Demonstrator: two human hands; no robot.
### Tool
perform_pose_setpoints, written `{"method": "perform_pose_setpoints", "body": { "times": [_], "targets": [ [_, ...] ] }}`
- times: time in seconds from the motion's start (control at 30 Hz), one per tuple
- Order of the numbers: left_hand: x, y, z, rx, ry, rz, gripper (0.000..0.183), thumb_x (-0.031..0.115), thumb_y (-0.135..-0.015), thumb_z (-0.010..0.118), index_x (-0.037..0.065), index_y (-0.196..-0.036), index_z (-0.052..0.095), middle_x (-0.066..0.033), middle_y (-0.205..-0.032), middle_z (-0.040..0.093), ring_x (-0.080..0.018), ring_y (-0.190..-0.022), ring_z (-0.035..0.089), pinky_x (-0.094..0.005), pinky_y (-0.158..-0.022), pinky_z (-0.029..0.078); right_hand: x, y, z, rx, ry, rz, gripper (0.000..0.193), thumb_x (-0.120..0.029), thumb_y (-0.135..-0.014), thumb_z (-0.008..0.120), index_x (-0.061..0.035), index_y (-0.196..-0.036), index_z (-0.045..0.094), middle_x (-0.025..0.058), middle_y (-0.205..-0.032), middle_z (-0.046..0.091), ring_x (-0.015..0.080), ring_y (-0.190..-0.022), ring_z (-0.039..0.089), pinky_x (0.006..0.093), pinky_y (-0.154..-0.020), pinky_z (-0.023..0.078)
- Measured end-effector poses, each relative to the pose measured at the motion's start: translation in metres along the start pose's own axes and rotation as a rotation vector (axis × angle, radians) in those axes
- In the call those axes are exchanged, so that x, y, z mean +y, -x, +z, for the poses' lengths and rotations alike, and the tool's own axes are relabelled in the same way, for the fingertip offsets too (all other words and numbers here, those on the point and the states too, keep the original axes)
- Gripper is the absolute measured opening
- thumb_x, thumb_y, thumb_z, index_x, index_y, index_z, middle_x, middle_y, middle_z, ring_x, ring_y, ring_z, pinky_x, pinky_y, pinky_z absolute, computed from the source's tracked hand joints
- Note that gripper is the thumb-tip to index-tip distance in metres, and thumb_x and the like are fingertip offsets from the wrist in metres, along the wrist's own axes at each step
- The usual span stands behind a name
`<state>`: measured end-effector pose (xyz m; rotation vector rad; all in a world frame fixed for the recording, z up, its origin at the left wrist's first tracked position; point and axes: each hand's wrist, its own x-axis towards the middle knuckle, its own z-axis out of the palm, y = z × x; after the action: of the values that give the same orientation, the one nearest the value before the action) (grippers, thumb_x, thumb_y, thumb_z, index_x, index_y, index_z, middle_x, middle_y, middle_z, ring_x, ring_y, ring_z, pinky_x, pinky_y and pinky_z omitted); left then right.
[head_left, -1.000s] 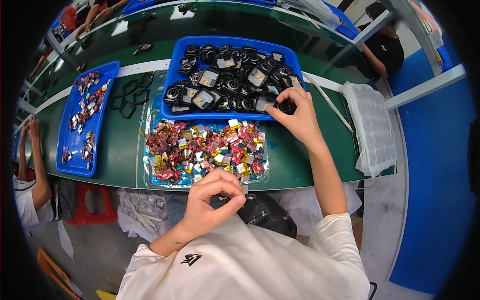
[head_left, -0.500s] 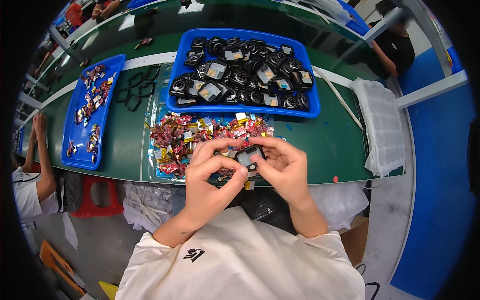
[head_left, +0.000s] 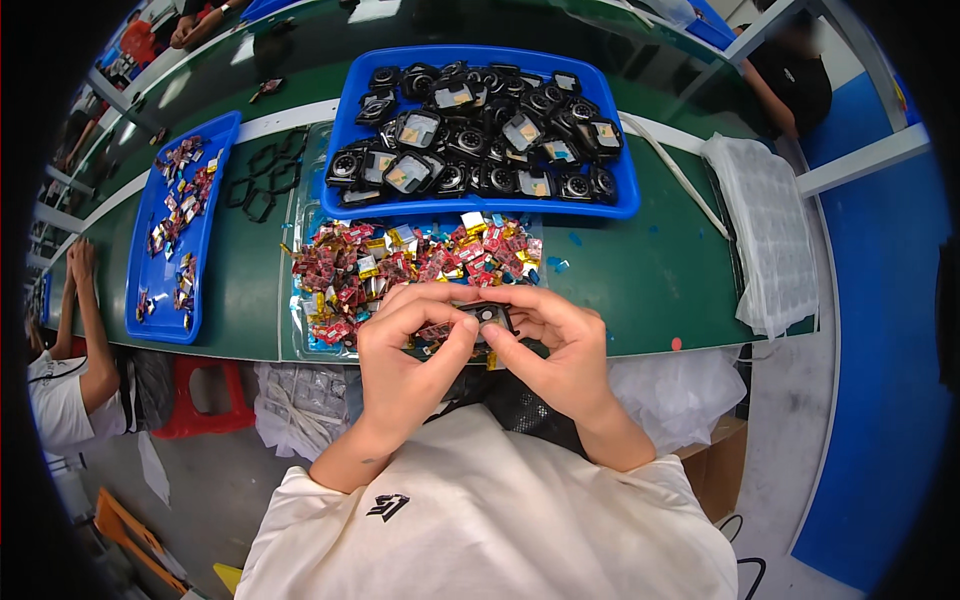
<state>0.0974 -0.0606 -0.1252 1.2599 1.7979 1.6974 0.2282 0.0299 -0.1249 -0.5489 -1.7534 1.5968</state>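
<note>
Between both hands, just above the near edge of the green bench, a small black watch case (head_left: pixel 490 313) is held tilted. My right hand (head_left: pixel 555 345) grips its right side, thumb on the near face and fingers behind. My left hand (head_left: pixel 412 345) is closed at its left side, with thumb and forefinger at the edge; its other fingertips are partly hidden. Past my hands lies a pile of red circuit boards with silver and yellow parts (head_left: pixel 345 265). Behind the pile, a large blue tray (head_left: pixel 480 207) holds many black watch cases (head_left: pixel 466 142), some showing pale inner panels.
On the left, a narrow blue tray (head_left: pixel 165 290) carries more small boards, beside several black frames (head_left: pixel 262 160). White wrapped plastic trays (head_left: pixel 760 230) are stacked at the right. A red stool (head_left: pixel 205 405) and a co-worker's arms (head_left: pixel 88 310) are at left.
The watch case has tipped, so its window that faced up now shows as a thin slanted face. My hands have drawn slightly closer together around it. The view has shifted a little.
</note>
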Motion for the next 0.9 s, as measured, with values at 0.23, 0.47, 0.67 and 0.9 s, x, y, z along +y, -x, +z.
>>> {"method": "perform_pose_setpoints", "body": {
  "times": [0.23,0.47,0.67,0.9],
  "targets": [
    [0.002,-0.002,0.000,-0.011,-0.018,0.002,0.004,0.000,-0.070,0.068,0.001,-0.074,0.068,-0.0099,-0.090,0.069,-0.0199,-0.084,0.063,-0.0308,-0.078,0.046,0.002,0.001,0.000,0.011,0.067,-0.064,0.025,0.003,-0.080,0.065,0.0036,-0.105,0.064,0.0090,-0.085,0.067,0.0094,-0.070,0.063,0.0232,-0.062,0.054],
    [0.005,-0.002,-0.001,-0.036,-0.098,0.028,0.006,0.001,-0.070,0.070,0.002,-0.076,0.069,-0.0104,-0.093,0.070,-0.0193,-0.084,0.063,-0.0310,-0.078,0.046,-0.001,0.002,0.002,0.085,-0.004,-0.007,0.017,0.003,-0.080,0.066,0.0045,-0.097,0.065,0.0098,-0.087,0.067,0.0101,-0.073,0.065,0.0212,-0.062,0.053],
    [0.010,0.000,-0.003,-0.078,-0.102,0.075,0.011,0.001,-0.072,0.072,0.000,-0.084,0.070,-0.0147,-0.105,0.068,-0.0199,-0.085,0.066,-0.0293,-0.075,0.050,0.007,0.000,-0.001,0.151,-0.152,0.018,0.014,0.004,-0.081,0.066,0.0050,-0.095,0.065,0.0086,-0.088,0.067,0.0090,-0.074,0.064,0.0199,-0.064,0.053],
    [0.007,0.006,-0.006,-0.052,0.053,0.006,0.012,-0.006,-0.074,0.069,-0.003,-0.086,0.066,-0.0128,-0.094,0.065,-0.0159,-0.086,0.061,-0.0252,-0.073,0.048,0.015,0.001,-0.006,0.196,-0.099,-0.088,0.013,0.004,-0.080,0.067,0.0051,-0.093,0.065,0.0093,-0.091,0.067,0.0090,-0.078,0.064,0.0203,-0.066,0.053]
  ]
}}
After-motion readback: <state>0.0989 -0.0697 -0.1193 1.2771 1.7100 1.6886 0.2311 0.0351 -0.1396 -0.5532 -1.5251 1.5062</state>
